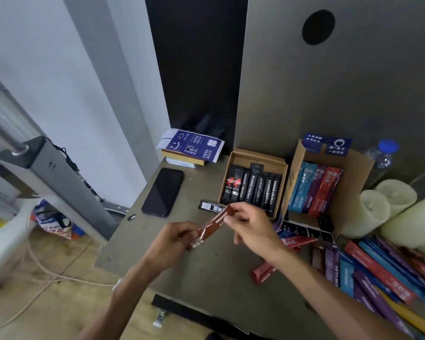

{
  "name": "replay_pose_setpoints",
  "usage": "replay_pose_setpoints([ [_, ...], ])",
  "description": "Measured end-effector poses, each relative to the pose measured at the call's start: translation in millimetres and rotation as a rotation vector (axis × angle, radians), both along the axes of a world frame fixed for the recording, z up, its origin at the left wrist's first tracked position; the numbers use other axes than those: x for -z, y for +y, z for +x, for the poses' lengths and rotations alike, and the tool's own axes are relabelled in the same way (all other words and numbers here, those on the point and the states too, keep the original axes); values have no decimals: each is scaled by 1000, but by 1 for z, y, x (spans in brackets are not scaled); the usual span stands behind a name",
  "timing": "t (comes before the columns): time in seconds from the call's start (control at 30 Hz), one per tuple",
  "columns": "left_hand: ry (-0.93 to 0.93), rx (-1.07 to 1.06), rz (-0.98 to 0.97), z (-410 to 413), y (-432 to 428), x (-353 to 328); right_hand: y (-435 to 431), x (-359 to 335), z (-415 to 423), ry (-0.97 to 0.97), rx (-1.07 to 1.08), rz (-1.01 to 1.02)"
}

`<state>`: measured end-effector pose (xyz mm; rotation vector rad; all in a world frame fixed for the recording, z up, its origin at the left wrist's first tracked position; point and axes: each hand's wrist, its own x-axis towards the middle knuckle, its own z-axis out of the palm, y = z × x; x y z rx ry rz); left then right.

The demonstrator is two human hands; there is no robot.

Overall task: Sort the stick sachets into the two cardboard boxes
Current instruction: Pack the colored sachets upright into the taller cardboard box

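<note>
Nearest the camera, both hands hold one brown stick sachet (212,225) above the surface (182,266). The left hand (174,244) grips its lower end, fingers closed round it; the right hand (252,228) pinches the upper end between thumb and fingers. The sachet's long axis runs diagonally, from lower left up toward the right, so its upper end points at the boxes.

Just past that end lies a lone black sachet (210,206) flat on the surface. Beyond it stands the small cardboard box (255,153) of black sachets, and beside it the larger cardboard box (353,182) of blue, purple and red ones. The right hand is the nearer to both, so it is probably the one to carry the sachet over. An unsorted heap of coloured sachets (378,273) lies off to the right.
</note>
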<state>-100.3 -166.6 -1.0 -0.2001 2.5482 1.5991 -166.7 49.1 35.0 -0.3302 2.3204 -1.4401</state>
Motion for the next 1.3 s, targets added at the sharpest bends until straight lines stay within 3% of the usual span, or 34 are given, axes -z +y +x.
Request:
replay_pose_setpoints([
  [0.13, -2, 2, 243, 3, 19, -23, 9, -28, -15, -8, 58, -88],
  [0.5, 21, -84, 252, -4, 44, -40, 28, -45, -21, -59, 189, -184],
  [0.63, 46, -243, 401, -10, 43, -49, 50, -50, -19, -83, -37, -75],
  [0.73, 67, -113, 237, -18, 42, -62, 70, -54, -18, -36, -181, 152],
  [0.87, 122, 266, 0, -36, 48, -77, 83, -52, -13, 89, -249, 327],
  [0.97, 190, 368, -93, -49, 67, -89, 86, -49, -8, 143, -216, 310],
  [1.13, 247, 302, -79, -63, 102, -104, 103, -44, -4, 106, -76, 171],
  [1.3, 279, 376, -63, -73, 129, -109, 121, -42, 0, 90, 9, 71],
])
